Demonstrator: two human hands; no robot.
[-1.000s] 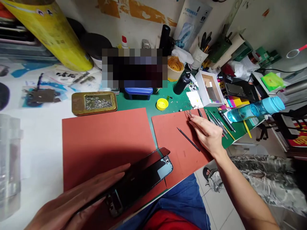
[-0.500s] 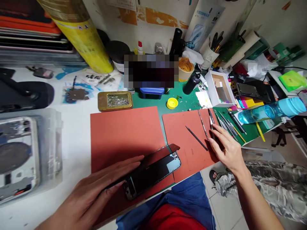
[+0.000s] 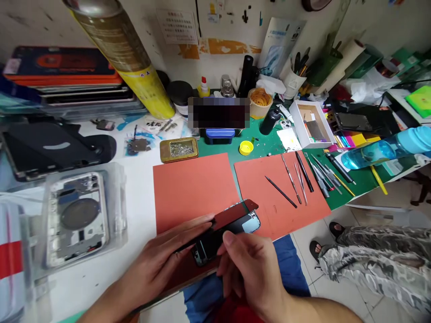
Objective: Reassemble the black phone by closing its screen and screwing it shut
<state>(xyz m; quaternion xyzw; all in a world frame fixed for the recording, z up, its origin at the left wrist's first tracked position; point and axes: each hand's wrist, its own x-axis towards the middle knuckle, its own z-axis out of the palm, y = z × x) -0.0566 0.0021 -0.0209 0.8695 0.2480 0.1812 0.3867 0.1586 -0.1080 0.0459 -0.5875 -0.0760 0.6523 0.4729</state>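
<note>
Fingers of the right hand (image 3: pixel 251 273) close on the lower end of a black smartphone (image 3: pixel 225 235), thumb on top and the other fingers curled under its edge. Fingers of the left hand (image 3: pixel 158 262) lie together along the phone's near side; whether they grip it, I cannot tell.

A white bench (image 3: pixel 138 179) carries two terracotta silicone mats, the left mat (image 3: pixel 191 188) and the right mat (image 3: pixel 279 197), set just apart at its front edge. Behind the right mat lies a green cutting mat (image 3: pixel 266 146). The one phone sits at the left mat's front right corner, its far end just beside the right mat.

Four slim tools lie side by side on the right mat, among them a pair of tweezers (image 3: pixel 301 188) and a black pick (image 3: pixel 281 192). Left of the mats, a clear plastic case (image 3: pixel 84 211) holds one phone rear housing (image 3: pixel 77 220). Farther back stand a brass tin of screws (image 3: pixel 178 150) and one yellow cap (image 3: pixel 246 147).
</note>
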